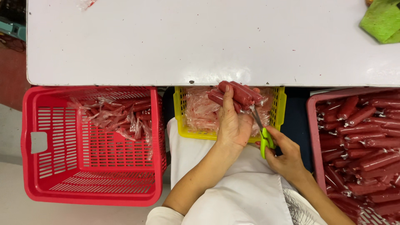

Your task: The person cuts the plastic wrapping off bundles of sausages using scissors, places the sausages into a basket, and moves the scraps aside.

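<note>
Left hand (233, 125) is clamped on a bunch of red plastic-wrapped sausage sticks (238, 94) over the yellow slotted basket (280, 109). Right hand (287, 160) grips green-handled scissors (262, 133), blades at the wrapper ends. Looks like the trimming step; the cut needs blades on film only.

Wide open room up on the white table (200, 41), with only a green cloth (381, 18) in its far right corner. Below its edge it is tight: the red basket (37, 141) blocks the left, the yellow basket (181, 110) sits dead centre, and the pink crate (311, 125) walls off the right. Narrow gaps run between them.
</note>
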